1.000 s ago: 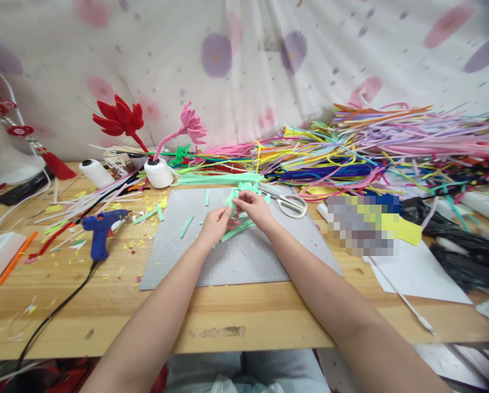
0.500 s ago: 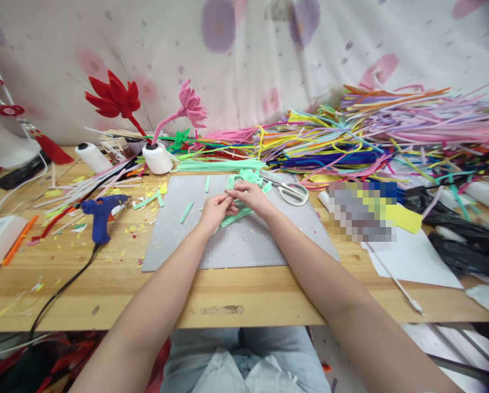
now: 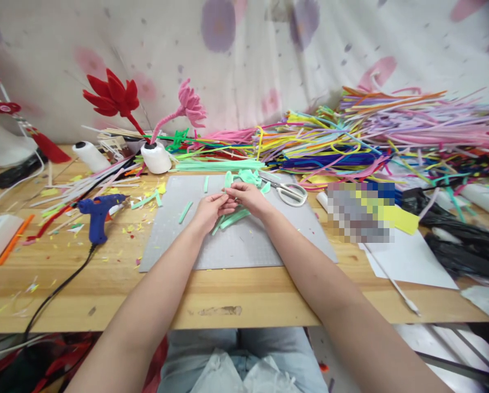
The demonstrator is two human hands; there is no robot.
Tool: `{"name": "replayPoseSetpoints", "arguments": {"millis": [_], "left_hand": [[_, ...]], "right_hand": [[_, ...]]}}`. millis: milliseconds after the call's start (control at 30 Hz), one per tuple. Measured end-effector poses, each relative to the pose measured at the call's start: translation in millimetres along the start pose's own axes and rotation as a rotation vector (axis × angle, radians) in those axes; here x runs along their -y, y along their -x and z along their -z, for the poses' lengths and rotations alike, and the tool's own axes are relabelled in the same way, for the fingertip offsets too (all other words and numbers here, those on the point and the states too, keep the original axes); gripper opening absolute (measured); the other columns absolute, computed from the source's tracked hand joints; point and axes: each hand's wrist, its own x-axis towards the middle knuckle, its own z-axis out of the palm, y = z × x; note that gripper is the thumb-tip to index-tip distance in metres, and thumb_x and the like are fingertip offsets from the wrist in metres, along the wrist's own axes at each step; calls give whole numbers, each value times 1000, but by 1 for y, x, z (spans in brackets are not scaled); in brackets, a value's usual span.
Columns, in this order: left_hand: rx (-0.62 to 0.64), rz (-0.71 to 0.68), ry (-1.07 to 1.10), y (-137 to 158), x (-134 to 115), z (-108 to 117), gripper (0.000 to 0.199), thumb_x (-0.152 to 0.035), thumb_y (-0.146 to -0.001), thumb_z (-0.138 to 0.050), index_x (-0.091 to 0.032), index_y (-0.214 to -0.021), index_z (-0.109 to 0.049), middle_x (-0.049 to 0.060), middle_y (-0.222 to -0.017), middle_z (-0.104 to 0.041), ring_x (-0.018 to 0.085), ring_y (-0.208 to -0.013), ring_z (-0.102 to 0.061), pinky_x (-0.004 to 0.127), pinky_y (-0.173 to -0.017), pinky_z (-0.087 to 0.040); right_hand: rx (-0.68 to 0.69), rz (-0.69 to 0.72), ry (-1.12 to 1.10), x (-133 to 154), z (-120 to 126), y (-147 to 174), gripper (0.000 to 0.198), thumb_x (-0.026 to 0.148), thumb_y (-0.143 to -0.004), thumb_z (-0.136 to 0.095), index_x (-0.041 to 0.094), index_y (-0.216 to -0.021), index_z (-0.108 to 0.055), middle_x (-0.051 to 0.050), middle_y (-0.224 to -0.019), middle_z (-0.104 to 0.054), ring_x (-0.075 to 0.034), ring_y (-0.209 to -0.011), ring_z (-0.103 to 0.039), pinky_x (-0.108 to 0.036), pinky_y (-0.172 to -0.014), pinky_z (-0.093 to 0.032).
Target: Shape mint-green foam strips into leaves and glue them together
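Note:
My left hand [image 3: 215, 212] and my right hand [image 3: 249, 198] meet fingertip to fingertip above the grey cutting mat [image 3: 166, 245]. Both are closed in a pinch on a small mint-green pipe cleaner piece [image 3: 228, 179], whose petal-like end sticks up beyond the fingers; the rest of it is hidden. Under the hands lie several mint-green strips [image 3: 234, 219]. Shorter strips [image 3: 185, 212] rest on the mat to the left. Just beyond my right hand is a heap of shaped mint-green pieces [image 3: 249, 176], beside the white-handled scissors [image 3: 292, 195].
A blue glue gun [image 3: 98, 215] stands at left, its cord running off the front edge. Red [image 3: 114, 94] and pink [image 3: 192, 103] flowers rise by a white thread spool [image 3: 156, 158]. Piled pipe cleaners [image 3: 322, 142] line the back. White paper [image 3: 416, 262] lies at right.
My left fingers have spread slightly and shifted a little around the piece. The mint-green end above the fingertips has turned and looks more rounded. The view has drifted slightly.

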Motion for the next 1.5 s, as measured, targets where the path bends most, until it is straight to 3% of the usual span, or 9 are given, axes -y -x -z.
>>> {"name": "replayPoseSetpoints", "arguments": {"millis": [100,200,400,567,733,833,1033,1267,1500], "left_hand": [[47,45,20,-1,-2,2,10,-14,-74,-54,-9,-70,-62,5,-60,-63,8,-54,-59,19,-57,-49],[99,47,-10,-2,2,2,10,-18,-73,-56,-9,-73,-61,6,-66,-64,10,-60,-61,21,-60,-50],[-121,-340,-535,-7,20,7,24,-28,-63,-66,-17,-82,-58,1,-67,-61,13,-56,-59,24,-53,-45],[-156,-580,-934,-3,18,10,14,-33,-72,-56,-20,-74,-60,1,-65,-62,12,-58,-58,23,-59,-42],[-152,-688,-1105,5,8,10,16,-32,-76,-51,-21,-81,-61,2,-76,-65,13,-69,-59,23,-64,-41],[-138,-652,-959,4,7,12,19,-35,-76,-50,-20,-80,-61,1,-72,-63,12,-65,-59,22,-60,-42],[-143,-375,-253,-2,8,5,18,-33,-69,-58,-16,-72,-54,-3,-57,-53,7,-46,-49,18,-42,-41],[-18,38,226,-5,4,-4,11,-20,-74,-54,-12,-67,-51,-5,-50,-48,1,-39,-43,13,-43,-42],[-175,-225,139,-10,9,-18,13,-24,-72,-57,-17,-74,-46,-7,-49,-48,3,-37,-42,15,-42,-40]], "right_hand": [[94,-78,-98,1,4,1,32,42,-55,-68,16,-62,-51,4,-57,-51,-6,-51,-46,-20,-49,-34],[34,-71,-91,-1,6,-2,35,42,-53,-69,15,-57,-48,5,-51,-48,-5,-45,-41,-20,-44,-29],[-163,0,-22,-3,4,-7,39,45,-50,-69,17,-51,-40,9,-39,-32,-3,-37,-25,-21,-40,-16],[-152,-6,-30,-3,1,-4,41,46,-49,-69,17,-51,-40,9,-39,-32,-2,-37,-25,-22,-41,-14],[-84,-8,-62,-2,3,-1,40,45,-51,-69,16,-52,-41,9,-41,-30,-2,-38,-23,-22,-41,-11],[-28,-14,-63,-3,5,0,38,43,-54,-69,16,-52,-41,9,-41,-30,-2,-38,-22,-22,-41,-10],[15,-74,-254,-3,-3,-2,34,34,-54,-70,16,-51,-42,8,-40,-33,-1,-36,-22,-20,-38,-9],[-127,-195,-585,-4,-18,-3,25,21,-61,-66,15,-53,-43,8,-39,-34,-1,-35,-25,-16,-33,-14],[-156,-207,-681,5,-28,-1,26,26,-65,-64,17,-55,-41,8,-37,-33,-4,-34,-32,-17,-32,-20]]}}
